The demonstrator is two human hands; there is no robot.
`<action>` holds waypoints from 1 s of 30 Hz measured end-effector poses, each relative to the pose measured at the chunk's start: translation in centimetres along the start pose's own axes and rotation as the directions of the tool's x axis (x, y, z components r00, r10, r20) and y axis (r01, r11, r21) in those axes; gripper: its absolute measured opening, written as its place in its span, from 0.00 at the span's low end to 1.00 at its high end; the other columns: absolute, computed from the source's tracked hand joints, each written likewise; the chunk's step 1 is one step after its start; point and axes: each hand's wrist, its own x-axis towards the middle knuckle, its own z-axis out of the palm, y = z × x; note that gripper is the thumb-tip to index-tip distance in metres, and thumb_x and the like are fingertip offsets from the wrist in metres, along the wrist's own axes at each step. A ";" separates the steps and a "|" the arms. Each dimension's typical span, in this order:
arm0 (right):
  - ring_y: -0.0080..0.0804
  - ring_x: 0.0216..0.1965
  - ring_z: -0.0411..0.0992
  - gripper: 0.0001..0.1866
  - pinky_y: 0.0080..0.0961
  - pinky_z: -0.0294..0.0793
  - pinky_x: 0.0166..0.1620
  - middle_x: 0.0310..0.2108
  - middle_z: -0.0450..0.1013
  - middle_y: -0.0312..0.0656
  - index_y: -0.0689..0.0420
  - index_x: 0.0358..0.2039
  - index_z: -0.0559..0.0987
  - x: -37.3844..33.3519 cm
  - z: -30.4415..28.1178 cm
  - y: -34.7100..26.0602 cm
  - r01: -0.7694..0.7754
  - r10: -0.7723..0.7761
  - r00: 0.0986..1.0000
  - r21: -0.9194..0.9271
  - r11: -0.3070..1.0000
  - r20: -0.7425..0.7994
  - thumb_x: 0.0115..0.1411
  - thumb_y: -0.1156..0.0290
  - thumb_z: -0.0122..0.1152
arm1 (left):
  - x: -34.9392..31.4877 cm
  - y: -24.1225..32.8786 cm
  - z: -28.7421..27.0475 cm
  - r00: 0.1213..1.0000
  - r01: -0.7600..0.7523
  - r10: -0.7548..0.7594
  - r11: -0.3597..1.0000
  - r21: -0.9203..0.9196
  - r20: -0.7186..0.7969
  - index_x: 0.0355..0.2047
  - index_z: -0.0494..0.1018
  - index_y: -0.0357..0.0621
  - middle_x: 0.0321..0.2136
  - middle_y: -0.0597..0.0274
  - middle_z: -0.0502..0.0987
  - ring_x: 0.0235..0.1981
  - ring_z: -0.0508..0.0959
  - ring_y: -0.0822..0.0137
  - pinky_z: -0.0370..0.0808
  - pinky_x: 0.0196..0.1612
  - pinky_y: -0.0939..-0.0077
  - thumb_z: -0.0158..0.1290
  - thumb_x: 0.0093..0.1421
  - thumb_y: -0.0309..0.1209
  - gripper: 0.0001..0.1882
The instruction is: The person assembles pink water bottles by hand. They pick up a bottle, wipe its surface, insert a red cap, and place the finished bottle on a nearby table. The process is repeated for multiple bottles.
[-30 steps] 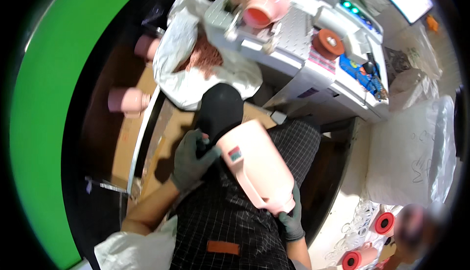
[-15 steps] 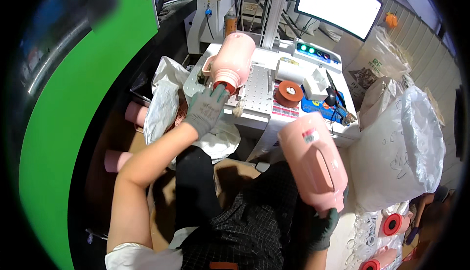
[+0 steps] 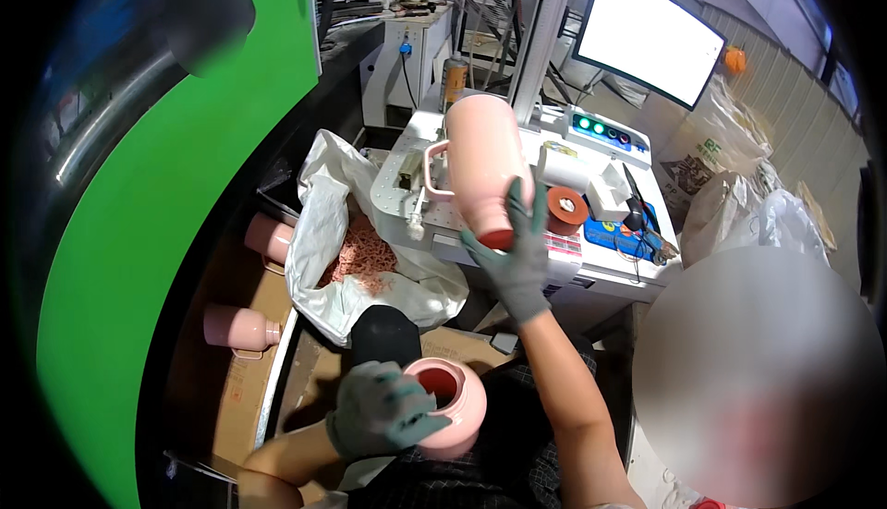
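Both my hands wear grey-and-green work gloves. My right hand [image 3: 519,255] grips the neck of a pink thermos jug [image 3: 485,153]. That jug tilts mouth down toward me over the perforated metal plate [image 3: 393,199], its handle to the left. Low over my lap, my left hand [image 3: 383,409] holds a second pink thermos jug [image 3: 462,426] at its open mouth, fingers closed by the rim. The reddish inside of this jug shows. Its lower part is hidden against my dark checked apron.
A white sack [image 3: 319,278] with pink shavings stands left of the bench. Pink jugs [image 3: 242,327] lie in a carton beyond it. On the bench sit a brown tape roll [image 3: 565,209], a control box [image 3: 610,135] and a monitor [image 3: 647,38]. A large blurred shape [image 3: 753,361] fills the lower right.
My right hand has swung from the lower right to the bench with a jug. My left hand has drawn back from the bench to my lap, where it holds a jug.
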 end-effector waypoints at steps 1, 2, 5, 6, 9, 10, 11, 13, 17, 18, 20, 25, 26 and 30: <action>0.60 0.62 0.73 0.57 0.44 0.82 0.54 0.75 0.52 0.60 0.45 0.76 0.62 1.1 1.6 -0.7 0.009 -0.008 1.000 -0.103 0.995 0.012 0.48 0.53 0.82 | -0.8 -1.1 1.1 0.998 -0.062 0.062 0.996 -0.058 -0.004 0.28 0.81 0.55 0.30 0.69 0.74 0.26 0.75 0.63 0.69 0.25 0.66 0.74 0.45 0.33 0.12; 0.62 0.58 0.76 0.56 0.46 0.83 0.49 0.75 0.51 0.62 0.39 0.76 0.62 1.7 3.5 -0.3 -0.006 0.009 0.999 -0.092 0.996 0.033 0.47 0.51 0.82 | -1.8 -1.1 1.4 0.999 -0.033 0.037 0.996 -0.088 0.036 0.28 0.80 0.51 0.30 0.65 0.74 0.28 0.77 0.60 0.69 0.25 0.66 0.75 0.44 0.31 0.14; 0.62 0.49 0.81 0.58 0.45 0.84 0.42 0.75 0.48 0.65 0.32 0.76 0.59 3.2 7.6 0.0 0.001 0.018 0.997 -0.235 0.972 0.079 0.47 0.48 0.82 | -3.9 -1.0 1.4 0.995 0.074 -0.078 0.995 -0.064 -0.061 0.28 0.80 0.52 0.32 0.64 0.76 0.28 0.78 0.60 0.72 0.27 0.66 0.74 0.45 0.31 0.13; 0.61 0.49 0.81 0.59 0.45 0.84 0.42 0.75 0.48 0.65 0.32 0.77 0.58 3.7 8.1 -0.8 -0.009 0.040 0.993 -0.270 0.963 0.110 0.47 0.47 0.81 | -4.2 -0.9 1.2 0.990 0.114 -0.121 0.990 -0.085 -0.076 0.28 0.80 0.53 0.33 0.64 0.76 0.29 0.78 0.60 0.72 0.28 0.66 0.75 0.45 0.31 0.13; 0.61 0.47 0.82 0.59 0.47 0.84 0.42 0.75 0.47 0.65 0.30 0.77 0.56 4.9 8.6 -2.0 -0.055 0.124 0.975 -0.340 0.939 0.185 0.48 0.45 0.80 | -4.6 -1.0 0.9 0.974 0.190 -0.204 0.971 -0.144 -0.094 0.29 0.80 0.53 0.35 0.63 0.76 0.30 0.78 0.60 0.73 0.29 0.66 0.75 0.45 0.30 0.14; 0.61 0.46 0.82 0.59 0.47 0.84 0.42 0.75 0.47 0.65 0.29 0.77 0.55 5.0 8.8 -2.0 -0.048 0.118 0.976 -0.348 0.936 0.181 0.49 0.45 0.80 | -4.6 -1.0 0.9 0.975 0.192 -0.207 0.969 -0.155 -0.085 0.30 0.80 0.52 0.37 0.62 0.76 0.32 0.79 0.59 0.73 0.30 0.64 0.74 0.45 0.30 0.14; 0.61 0.45 0.82 0.59 0.47 0.83 0.41 0.75 0.47 0.65 0.29 0.77 0.55 5.1 8.6 -1.8 -0.047 0.116 0.978 -0.360 0.932 0.172 0.49 0.46 0.80 | -4.4 -1.0 1.0 0.976 0.190 -0.204 0.967 -0.170 -0.073 0.30 0.80 0.52 0.39 0.62 0.77 0.34 0.79 0.58 0.74 0.31 0.63 0.74 0.45 0.29 0.14; 0.61 0.41 0.82 0.58 0.46 0.83 0.39 0.73 0.52 0.67 0.38 0.78 0.54 4.9 7.8 -0.6 -0.025 0.089 0.977 -0.312 0.950 0.193 0.52 0.47 0.78 | -3.1 -0.5 1.5 0.950 0.291 -0.308 0.934 -0.206 -0.055 0.31 0.80 0.52 0.41 0.60 0.77 0.38 0.79 0.56 0.75 0.34 0.59 0.74 0.45 0.29 0.15; 0.60 0.46 0.78 0.53 0.50 0.80 0.46 0.67 0.61 0.66 0.52 0.77 0.55 0.3 6.2 0.5 0.075 -0.071 0.997 -0.135 0.988 0.040 0.56 0.53 0.73 | -1.6 -0.1 1.1 0.916 0.394 -0.401 0.882 -0.261 0.028 0.40 0.77 0.46 0.46 0.55 0.77 0.43 0.78 0.55 0.75 0.41 0.57 0.70 0.52 0.32 0.17; 0.61 0.50 0.76 0.52 0.51 0.78 0.50 0.66 0.62 0.66 0.55 0.76 0.57 -2.1 4.6 1.1 0.187 -0.197 0.979 -0.157 0.970 -0.055 0.57 0.53 0.72 | -1.3 -0.3 0.7 0.916 0.396 -0.398 0.871 -0.292 0.054 0.43 0.76 0.44 0.46 0.53 0.77 0.44 0.78 0.55 0.75 0.43 0.57 0.69 0.54 0.33 0.18; 0.61 0.58 0.72 0.49 0.50 0.75 0.57 0.67 0.61 0.66 0.59 0.74 0.60 -7.8 -0.3 0.7 0.259 -0.260 0.966 -0.083 0.962 0.007 0.58 0.54 0.72 | -0.5 -1.0 0.2 0.906 0.422 -0.410 0.851 -0.313 0.107 0.48 0.75 0.41 0.48 0.51 0.77 0.46 0.77 0.55 0.75 0.46 0.58 0.66 0.58 0.35 0.21; 0.63 0.65 0.66 0.45 0.49 0.68 0.67 0.67 0.63 0.63 0.60 0.72 0.63 -23.7 -15.7 4.2 -0.160 0.161 0.987 -0.189 0.969 -0.009 0.60 0.55 0.71 | -2.0 -4.8 2.5 0.931 0.310 -0.215 0.892 -0.328 0.294 0.57 0.72 0.30 0.54 0.40 0.74 0.55 0.73 0.47 0.70 0.62 0.53 0.61 0.66 0.36 0.25; 0.63 0.65 0.66 0.43 0.49 0.68 0.68 0.65 0.65 0.62 0.61 0.70 0.65 -26.0 -18.6 4.3 -0.244 0.229 0.969 -0.233 0.941 -0.092 0.60 0.56 0.71 | -2.4 -5.0 3.1 0.898 0.411 -0.327 0.863 -0.294 0.296 0.56 0.74 0.33 0.53 0.41 0.76 0.54 0.74 0.47 0.71 0.60 0.54 0.61 0.65 0.36 0.24; 0.61 0.63 0.69 0.38 0.48 0.69 0.66 0.62 0.69 0.63 0.63 0.65 0.69 -32.9 -32.2 5.2 -0.549 0.348 0.792 -0.335 0.766 -0.502 0.58 0.61 0.74 | 2.1 -3.4 3.2 0.782 0.621 -0.580 0.698 -0.357 0.228 0.58 0.72 0.33 0.54 0.42 0.77 0.54 0.76 0.49 0.73 0.59 0.55 0.56 0.68 0.42 0.27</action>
